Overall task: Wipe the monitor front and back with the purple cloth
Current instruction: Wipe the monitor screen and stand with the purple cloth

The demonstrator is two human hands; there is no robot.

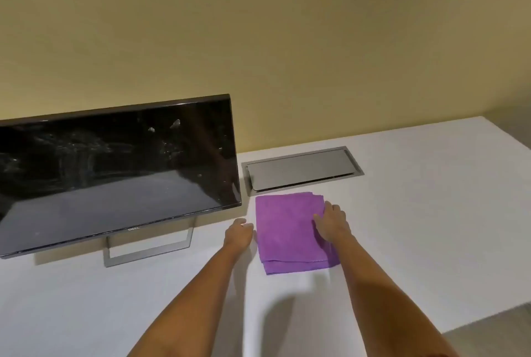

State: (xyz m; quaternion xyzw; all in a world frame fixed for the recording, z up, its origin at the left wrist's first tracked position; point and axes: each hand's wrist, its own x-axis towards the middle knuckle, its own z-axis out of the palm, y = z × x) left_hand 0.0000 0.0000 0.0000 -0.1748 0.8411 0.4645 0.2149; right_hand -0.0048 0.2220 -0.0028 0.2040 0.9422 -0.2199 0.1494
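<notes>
Folded cloth (290, 230) lies flat on surface (416, 213) beside monitor (115, 172); right hand (330, 223) rests open-gripped on it, left hand (238, 234) loosely curled, holding nothing.

Monitor (115, 172) set at left on desk (416, 227), against wall (258, 26). Cloth (290, 233) laid right of monitor, before recessed hatch (301, 168). Right hand (332, 223) placed on cloth; left hand (238, 234) between monitor stand (149, 247) and cloth.

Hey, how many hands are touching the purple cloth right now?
1. The right hand rests on the right side of the purple cloth. The left hand is on the desk just left of it, not clearly touching.
</notes>
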